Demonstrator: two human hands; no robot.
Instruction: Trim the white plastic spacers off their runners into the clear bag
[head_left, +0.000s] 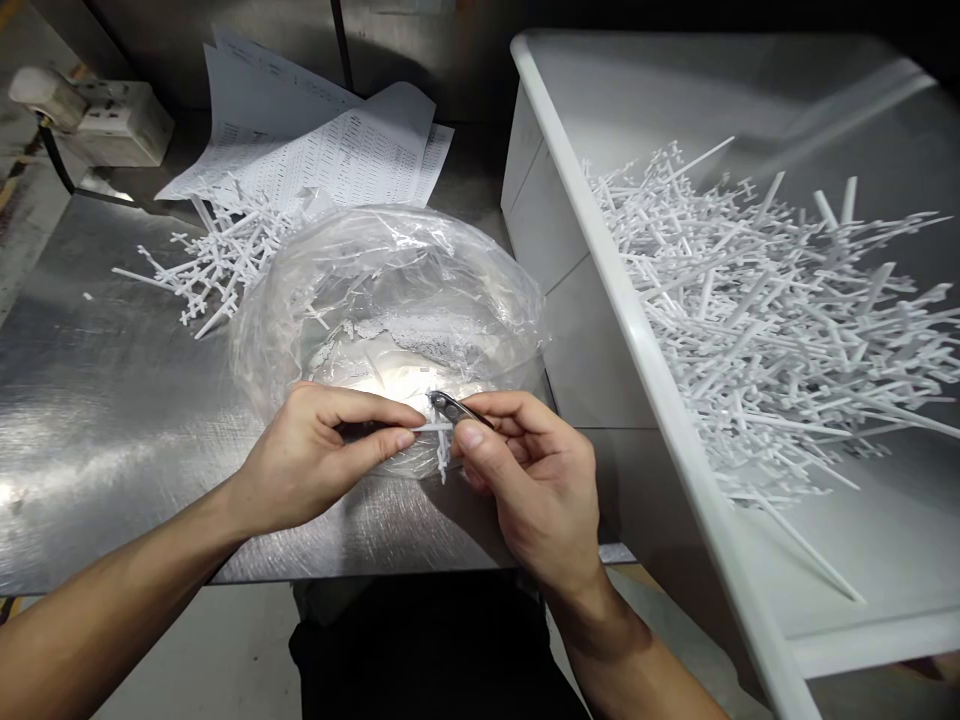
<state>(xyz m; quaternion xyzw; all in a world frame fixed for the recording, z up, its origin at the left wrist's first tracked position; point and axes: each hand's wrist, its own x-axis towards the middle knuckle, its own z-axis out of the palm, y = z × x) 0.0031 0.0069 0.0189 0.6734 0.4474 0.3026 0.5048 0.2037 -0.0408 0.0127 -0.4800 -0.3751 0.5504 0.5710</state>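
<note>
White piece (442, 452), left hand (307, 455) pinching, right (536, 480) gripping clippers (452, 408).

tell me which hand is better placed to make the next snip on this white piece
Right, I'd judge: the right hand holds the clipper, its tip at the white piece, while the left hand pinches that piece.

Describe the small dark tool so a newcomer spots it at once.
On the metal table, left of the big white bin, find the clear plastic bag. Over its near side, the right hand holds the dark tool, tip by a branched white piece. Its dark, metallic look sets it apart from that piece.
</note>
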